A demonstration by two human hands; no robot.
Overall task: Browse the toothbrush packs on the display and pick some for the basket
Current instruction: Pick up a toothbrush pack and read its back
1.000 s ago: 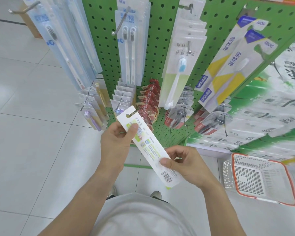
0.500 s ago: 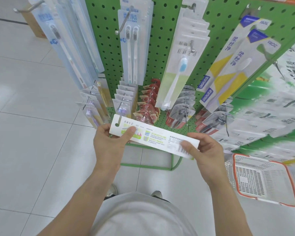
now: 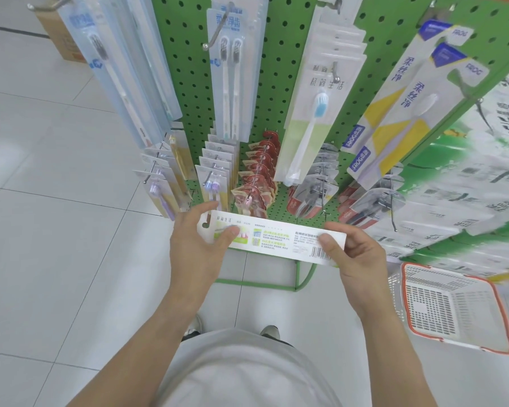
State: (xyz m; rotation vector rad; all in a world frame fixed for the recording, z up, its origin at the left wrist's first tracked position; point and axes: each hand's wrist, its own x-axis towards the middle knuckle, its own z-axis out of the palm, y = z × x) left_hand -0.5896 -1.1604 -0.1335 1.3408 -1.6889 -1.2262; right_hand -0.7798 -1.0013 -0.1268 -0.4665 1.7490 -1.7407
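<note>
Pack (image 3: 272, 240) held level in front of pegboard (image 3: 279, 83), printed back facing up. Left hand (image 3: 197, 245) pinches its hanger end, thumb on top, fingers behind. Right hand (image 3: 356, 259) pinches barcode end, thumb by the barcode. Basket (image 3: 453, 309), white with orange rim, sits on floor (image 3: 56, 230) right of pegboard base, below right hand. More packs hang on pegboard hooks above the held one: twin-brush pack (image 3: 232, 71), blue-bristle pack (image 3: 315, 113), yellow packs (image 3: 400, 110).
</note>
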